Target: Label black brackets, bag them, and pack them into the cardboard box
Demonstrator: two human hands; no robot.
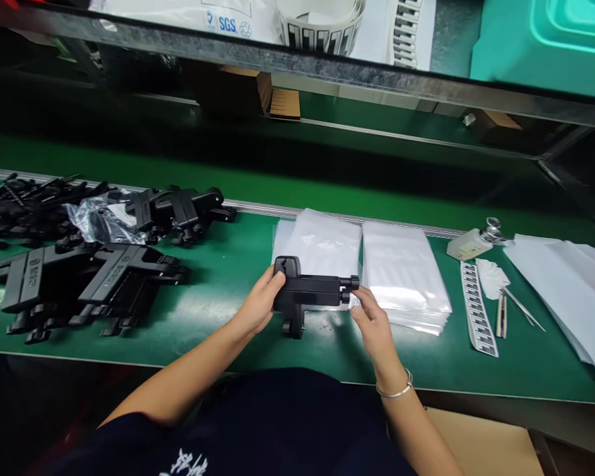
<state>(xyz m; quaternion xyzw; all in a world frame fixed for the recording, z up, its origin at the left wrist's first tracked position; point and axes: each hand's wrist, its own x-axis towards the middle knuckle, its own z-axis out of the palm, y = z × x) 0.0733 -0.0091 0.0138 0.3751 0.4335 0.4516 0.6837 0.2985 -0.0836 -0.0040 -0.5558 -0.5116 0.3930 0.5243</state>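
A black plastic clamp bracket (310,291) with small knobs is held up over the green bench. My left hand (260,301) is closed around its left end, thumb on the upper part. At its right end, the fingers of my right hand (373,320) pinch near a small knob; the exact contact is partly hidden. Behind the bracket lies a stack of clear plastic bags (322,238), and a second bag stack (404,271) is just right of it.
On the left are black brackets (104,281), a heap of black parts (30,205) and a crumpled clear bag (104,215). To the right lie a bottle (471,244), a label strip (476,311), tweezers (525,307) and white sheets (565,284). A metal shelf edge (258,49) runs overhead.
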